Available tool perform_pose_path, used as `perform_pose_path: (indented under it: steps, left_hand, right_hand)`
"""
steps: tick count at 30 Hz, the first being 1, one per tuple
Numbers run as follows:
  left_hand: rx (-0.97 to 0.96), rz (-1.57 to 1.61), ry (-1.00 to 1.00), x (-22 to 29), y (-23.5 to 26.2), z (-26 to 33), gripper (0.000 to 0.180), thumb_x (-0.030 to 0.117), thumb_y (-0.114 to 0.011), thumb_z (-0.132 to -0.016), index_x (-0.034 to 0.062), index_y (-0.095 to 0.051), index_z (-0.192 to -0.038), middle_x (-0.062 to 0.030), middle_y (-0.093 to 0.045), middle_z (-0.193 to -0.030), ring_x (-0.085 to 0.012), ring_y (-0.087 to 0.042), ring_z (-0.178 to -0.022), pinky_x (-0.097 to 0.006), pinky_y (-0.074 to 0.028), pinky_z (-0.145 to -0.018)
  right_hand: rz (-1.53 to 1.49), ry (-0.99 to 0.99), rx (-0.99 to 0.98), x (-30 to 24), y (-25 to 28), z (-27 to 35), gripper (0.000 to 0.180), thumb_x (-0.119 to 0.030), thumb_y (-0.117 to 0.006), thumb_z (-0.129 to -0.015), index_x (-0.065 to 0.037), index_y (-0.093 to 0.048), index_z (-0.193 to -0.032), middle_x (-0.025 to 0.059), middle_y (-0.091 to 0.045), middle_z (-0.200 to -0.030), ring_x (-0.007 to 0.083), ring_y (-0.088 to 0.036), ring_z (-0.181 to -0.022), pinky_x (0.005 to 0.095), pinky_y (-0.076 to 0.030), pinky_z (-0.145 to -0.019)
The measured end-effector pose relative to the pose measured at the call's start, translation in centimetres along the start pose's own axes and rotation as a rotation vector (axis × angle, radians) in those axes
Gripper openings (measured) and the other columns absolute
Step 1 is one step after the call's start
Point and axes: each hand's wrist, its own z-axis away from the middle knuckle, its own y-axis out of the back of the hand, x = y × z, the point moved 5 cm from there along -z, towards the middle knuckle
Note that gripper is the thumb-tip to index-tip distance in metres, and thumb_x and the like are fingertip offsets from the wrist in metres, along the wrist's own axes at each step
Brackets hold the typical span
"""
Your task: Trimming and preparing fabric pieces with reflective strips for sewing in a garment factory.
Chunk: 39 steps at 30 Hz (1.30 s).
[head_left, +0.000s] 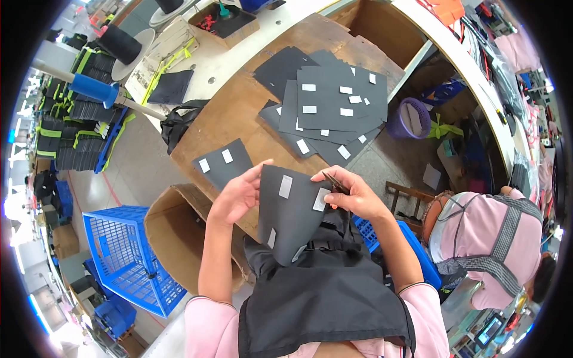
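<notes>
In front of my apron I hold up a dark grey fabric panel [292,209] with several pale rectangular patches on it. My left hand [236,194] grips its left edge, with some fingers hidden behind it. At the right edge, my right hand [356,196] touches the panel beside a pale patch [320,200]. A slim dark pointed tool [334,181], which looks like thread snips, is held in that same hand. Just beyond my left hand, another grey panel [225,166] with two patches lies on the brown board [221,128].
A loose pile of similar grey panels [334,95] covers the board's far right part. To the left stand an open cardboard box [173,221] and a blue plastic crate [119,238]. A purple basket [409,119] is at right, and a co-worker [486,238] sits nearby.
</notes>
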Motion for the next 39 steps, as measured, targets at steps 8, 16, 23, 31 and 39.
perform_pose_path:
  steps: [8,16,23,31,39]
  left_hand:
    - [0.485,-0.323,0.086,-0.6,-3.8,-1.5,0.035,0.001,-0.072,-0.071,-0.0010,-0.056,-0.102,-0.0086,-0.064,-0.093,-0.0134,-0.063,-0.081,-0.026,-0.052,-0.074]
    - [0.528,-0.388,-0.042,-0.4,-6.5,-1.3,0.031,0.005,-0.073,-0.071,0.0027,-0.056,-0.097,-0.0047,-0.063,-0.089,-0.0102,-0.059,-0.079,-0.025,-0.049,-0.072]
    - [0.520,-0.425,-0.048,-0.7,-6.3,-1.1,0.030,0.005,-0.073,-0.071,0.0033,-0.057,-0.096,-0.0027,-0.063,-0.087,-0.0083,-0.058,-0.078,-0.023,-0.048,-0.071]
    - [0.432,-0.423,0.064,-1.5,-5.8,-1.1,0.017,-0.002,-0.068,-0.072,0.0043,-0.055,-0.081,-0.0054,-0.063,-0.089,-0.0078,-0.057,-0.078,-0.022,-0.046,-0.073]
    - [0.564,-0.343,0.004,-0.8,-6.2,-1.1,0.024,0.001,-0.052,-0.083,0.0050,-0.051,-0.107,-0.0037,-0.056,-0.089,-0.0074,-0.052,-0.079,-0.021,-0.044,-0.068]
  right_hand:
    - [0.761,0.334,0.559,-1.5,0.0,1.5,0.032,-0.004,-0.064,-0.075,-0.006,-0.056,-0.106,0.0069,-0.054,-0.090,0.0114,-0.053,-0.066,0.0267,-0.045,-0.057]
    - [0.986,0.636,0.489,-3.4,-3.6,1.9,0.034,-0.004,-0.070,-0.067,-0.007,-0.060,-0.100,0.0082,-0.053,-0.082,0.0228,-0.055,-0.059,0.0313,-0.044,-0.050]
    - [0.999,0.639,0.473,-2.7,-3.5,1.7,0.029,0.002,-0.067,-0.070,-0.005,-0.061,-0.097,0.0092,-0.053,-0.082,0.0204,-0.055,-0.060,0.0305,-0.046,-0.052]
    - [0.319,0.223,0.252,-2.0,1.0,-0.4,0.049,-0.004,-0.064,-0.074,-0.009,-0.051,-0.121,0.0060,-0.053,-0.082,0.0122,-0.052,-0.071,0.0255,-0.044,-0.064]
    - [0.539,0.214,-0.171,-1.4,1.1,-1.4,0.011,-0.008,-0.059,-0.079,0.002,-0.054,-0.080,0.0079,-0.050,-0.075,0.0186,-0.049,-0.072,0.0294,-0.039,-0.065]
